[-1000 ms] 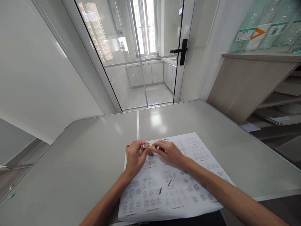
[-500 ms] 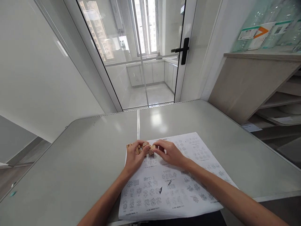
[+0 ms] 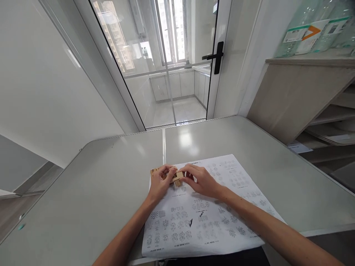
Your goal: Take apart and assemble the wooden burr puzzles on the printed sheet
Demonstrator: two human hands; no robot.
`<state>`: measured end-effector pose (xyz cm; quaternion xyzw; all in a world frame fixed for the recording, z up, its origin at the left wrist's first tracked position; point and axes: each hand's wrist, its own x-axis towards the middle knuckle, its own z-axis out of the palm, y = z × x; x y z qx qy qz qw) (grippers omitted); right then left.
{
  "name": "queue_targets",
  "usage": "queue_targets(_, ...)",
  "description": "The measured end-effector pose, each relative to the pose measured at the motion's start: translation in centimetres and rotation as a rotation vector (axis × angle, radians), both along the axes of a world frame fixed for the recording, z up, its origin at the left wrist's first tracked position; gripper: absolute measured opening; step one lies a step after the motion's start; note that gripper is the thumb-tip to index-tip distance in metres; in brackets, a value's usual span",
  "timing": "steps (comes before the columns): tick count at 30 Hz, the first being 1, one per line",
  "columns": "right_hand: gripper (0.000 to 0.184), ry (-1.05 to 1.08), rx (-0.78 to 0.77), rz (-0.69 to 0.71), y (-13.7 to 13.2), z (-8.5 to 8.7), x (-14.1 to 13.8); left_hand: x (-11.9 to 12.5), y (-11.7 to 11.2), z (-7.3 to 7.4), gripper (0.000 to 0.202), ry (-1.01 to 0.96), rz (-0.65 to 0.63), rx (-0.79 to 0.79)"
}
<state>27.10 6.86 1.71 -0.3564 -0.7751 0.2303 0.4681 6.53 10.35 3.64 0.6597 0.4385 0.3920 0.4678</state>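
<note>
My left hand (image 3: 159,186) is closed around a small cluster of light wooden puzzle pieces, most of it hidden by the fingers. One pale wooden puzzle piece (image 3: 180,174) juts out to the right, pinched between the thumb and fingers of my right hand (image 3: 202,181). It touches the cluster. Just below it, a wooden end (image 3: 177,183) points down towards the sheet. Both hands are over the top left part of a large printed paper sheet (image 3: 194,244) covered with line drawings. At the sheet's top left corner, a wooden block with dark marks (image 3: 153,171) shows behind my left hand.
The sheet lies on a grey-green table (image 3: 105,181) with a pale seam (image 3: 164,146). Beyond the far edge is a glass door with a black handle (image 3: 217,58). A wooden shelf unit (image 3: 299,96) stands at the right, with clear plastic bottles (image 3: 318,35) on top.
The wooden piece at my right fingertips has turned and now sits closer against the pieces in my left hand. Both hands remain in nearly the same place; the view has shifted slightly.
</note>
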Motion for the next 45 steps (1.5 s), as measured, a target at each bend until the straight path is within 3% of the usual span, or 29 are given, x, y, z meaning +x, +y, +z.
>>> queue_targets(7, 0.024, 0.061, -0.061, 0.099, -0.3, 0.7, -0.1, -0.4, 0.6, 0.6, 0.045, -0.082, 0.077, -0.06)
queue_targets(13, 0.032, 0.267, -0.263, -0.011, 0.4, 0.9, 0.4, -0.7, 1.0, 0.4, 0.044, -0.081, 0.189, 0.001)
queue_targets(17, 0.039, 0.316, -0.426, 0.136, 1.0, 0.9, 0.9, -0.5, 0.6, 0.2, 0.042, -0.108, 0.118, -0.031)
queue_targets(22, 0.028, 0.227, -0.458, 0.337, 0.9, 0.6, 0.4, -0.5, 0.3, 0.2, 0.037, -0.087, 0.028, -0.048)
queue_targets(26, 0.026, 0.264, -0.489, 0.317, 1.1, 0.2, 0.5, -0.6, 0.5, 0.0, 0.034, 0.021, 0.052, 0.067)
queue_targets(34, 0.034, 0.331, -0.705, 0.367, 2.0, -0.7, 1.8, -0.6, 0.5, -0.4, 0.028, 0.307, 0.053, 0.364)
queue_targets(37, 0.039, 0.319, -0.72, 0.28, 2.1, -0.5, 1.9, -0.7, 0.5, -0.8, 0.028, 0.372, 0.074, 0.444)
queue_targets(42, 0.043, 0.258, -0.616, -0.037, 2.4, -0.3, 2.5, -0.7, 0.6, -1.5, 0.029, 0.5, 0.05, 0.616)
queue_targets(45, 0.043, 0.167, -0.598, -0.063, 2.7, -0.6, 3.0, -0.7, 0.5, -1.6, 0.036, 0.555, 0.003, 0.687)
